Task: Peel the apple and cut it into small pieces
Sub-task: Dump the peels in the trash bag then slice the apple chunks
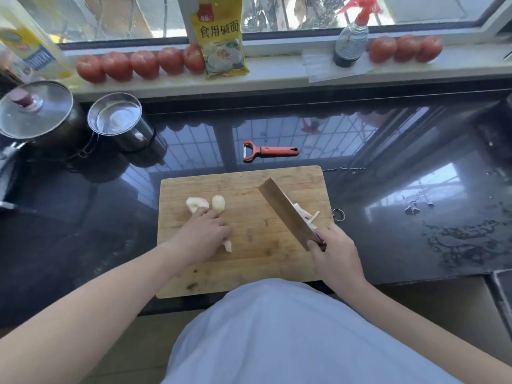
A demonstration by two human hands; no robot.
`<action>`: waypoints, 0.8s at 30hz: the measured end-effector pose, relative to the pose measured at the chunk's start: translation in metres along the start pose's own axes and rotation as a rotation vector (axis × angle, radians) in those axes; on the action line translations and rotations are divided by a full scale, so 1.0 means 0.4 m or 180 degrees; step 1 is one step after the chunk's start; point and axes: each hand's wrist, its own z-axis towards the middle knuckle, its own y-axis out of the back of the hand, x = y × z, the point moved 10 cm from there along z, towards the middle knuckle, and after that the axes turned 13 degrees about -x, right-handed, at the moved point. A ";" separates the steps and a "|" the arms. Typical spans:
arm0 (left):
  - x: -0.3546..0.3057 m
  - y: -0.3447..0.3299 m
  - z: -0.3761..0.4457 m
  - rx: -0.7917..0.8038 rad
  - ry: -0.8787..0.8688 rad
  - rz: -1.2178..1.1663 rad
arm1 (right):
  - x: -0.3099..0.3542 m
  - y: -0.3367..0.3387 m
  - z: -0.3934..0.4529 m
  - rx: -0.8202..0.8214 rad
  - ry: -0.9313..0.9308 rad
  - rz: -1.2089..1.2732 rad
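On the board (249, 261), two peeled apple chunks (197, 204) lie pale and cream-coloured, one showing a hollowed core. The left hand (203, 234) rests fingertips on them, fingers curled over a thin slice (227, 245). The right hand (336, 252) grips the cleaver (288, 213), blade tilted over cut strips (306, 213). A red peeler (270, 151) lies on the desk (415, 189).

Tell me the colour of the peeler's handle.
The peeler has an orange-red handle with a black tip, lying beyond the cutting board. The head view shows it best.
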 end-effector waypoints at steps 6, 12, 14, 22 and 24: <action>-0.026 0.007 0.051 -0.0135 0.1114 -0.1139 | 0.002 -0.012 -0.028 0.0178 0.0024 -0.0078; 0.057 0.004 0.030 -0.0452 0.1824 -0.1105 | -0.017 -0.008 -0.036 0.0233 -0.0085 -0.0120; 0.082 0.028 0.027 -0.0733 0.1956 -0.1261 | -0.023 -0.009 -0.036 0.0234 -0.0140 -0.0093; -0.102 -0.054 0.006 0.0207 0.0979 -0.1204 | -0.016 -0.024 -0.041 0.0353 -0.0023 -0.0193; -0.077 -0.062 -0.004 0.0073 0.1877 -0.1595 | -0.015 -0.026 -0.044 0.0374 0.0012 -0.0168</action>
